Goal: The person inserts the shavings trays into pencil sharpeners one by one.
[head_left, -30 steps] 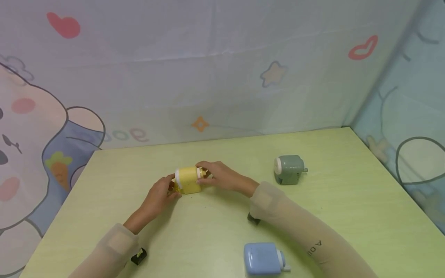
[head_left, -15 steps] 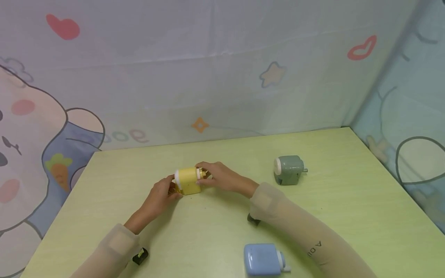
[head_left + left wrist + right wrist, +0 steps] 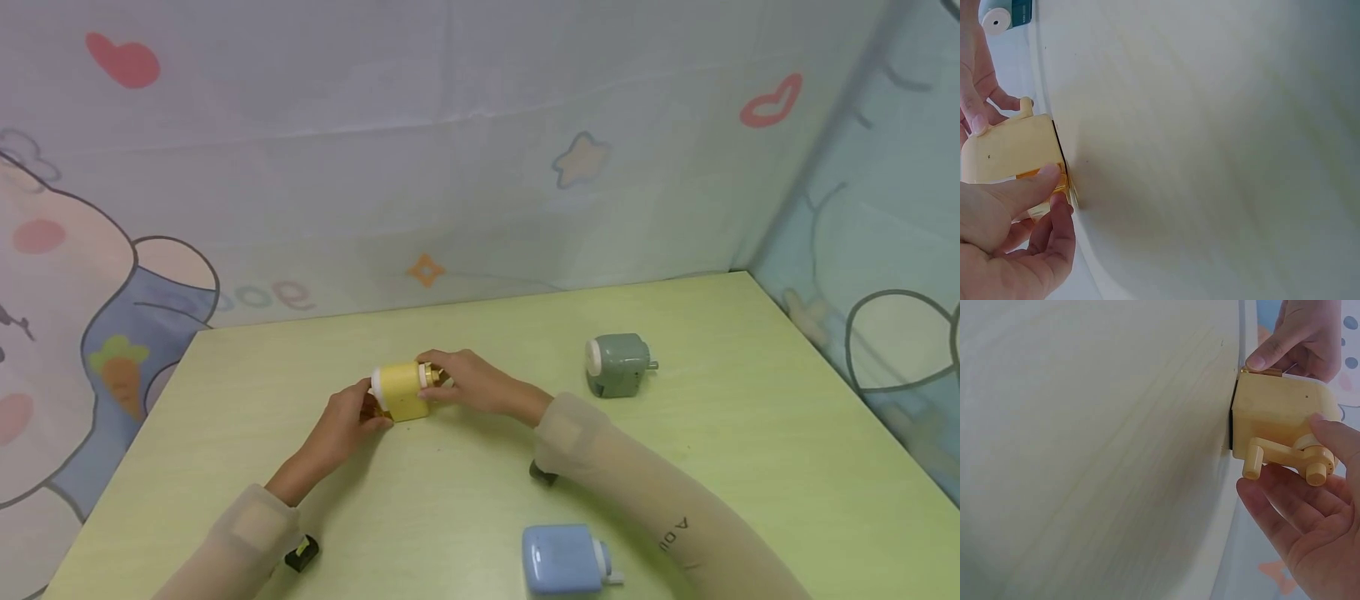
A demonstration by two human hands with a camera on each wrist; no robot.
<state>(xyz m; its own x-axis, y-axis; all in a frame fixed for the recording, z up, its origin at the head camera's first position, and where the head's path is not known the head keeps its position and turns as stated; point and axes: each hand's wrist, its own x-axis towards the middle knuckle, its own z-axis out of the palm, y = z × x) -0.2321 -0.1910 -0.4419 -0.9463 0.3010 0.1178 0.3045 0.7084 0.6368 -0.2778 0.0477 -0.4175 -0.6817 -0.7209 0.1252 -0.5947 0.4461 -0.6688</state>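
Observation:
A yellow crank pencil sharpener [image 3: 405, 385] with a white front ring stands on the table between both hands. My left hand [image 3: 347, 417] is at its front end, thumb and fingers pinching the see-through amber shavings drawer [image 3: 1029, 173] low on the body. Around the back end, my right hand [image 3: 480, 382] grips the sharpener. In the right wrist view, that thumb presses on the body near the crank [image 3: 1275, 452], and the other fingers lie on the far side of the crank. My left fingers partly hide the drawer.
A dark green sharpener [image 3: 621, 367] stands at the back right of the pale table [image 3: 450, 508]. Near the front edge is a blue sharpener [image 3: 558, 558]. Small black pieces show beside the left sleeve [image 3: 302, 553] and the right sleeve [image 3: 543, 473]. A printed cloth [image 3: 315, 167] hangs behind.
The head view has shifted slightly, so the scene sits a little further left. Both hands keep their hold on the yellow sharpener with hardly any visible movement.

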